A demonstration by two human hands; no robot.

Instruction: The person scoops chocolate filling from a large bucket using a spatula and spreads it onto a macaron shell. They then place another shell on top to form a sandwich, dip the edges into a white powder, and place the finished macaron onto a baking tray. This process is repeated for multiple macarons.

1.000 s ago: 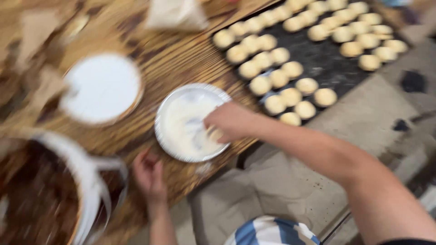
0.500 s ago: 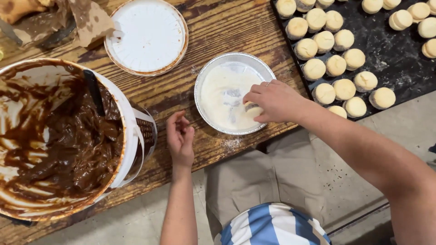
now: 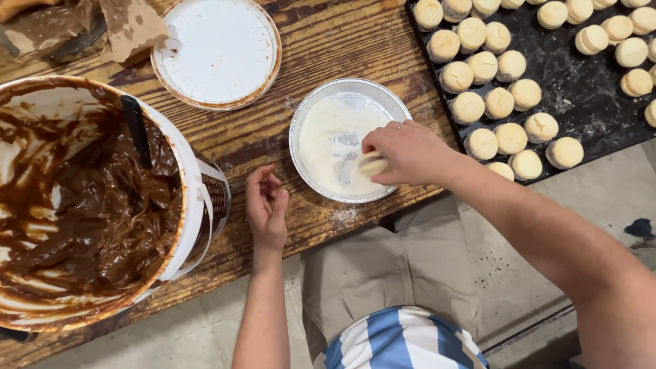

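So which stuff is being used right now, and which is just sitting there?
In use:
right hand
cookie it holds
foil pan of white powder
tray of finished cookies

Just sitting:
left hand, resting on the table
bucket of brown spread
white lid
crumpled paper

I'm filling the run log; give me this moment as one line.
right hand: holds round pastry in foil pan of white powder | left hand: empty, resting on wooden table | left: brown-cream bucket | right: tray of pastries
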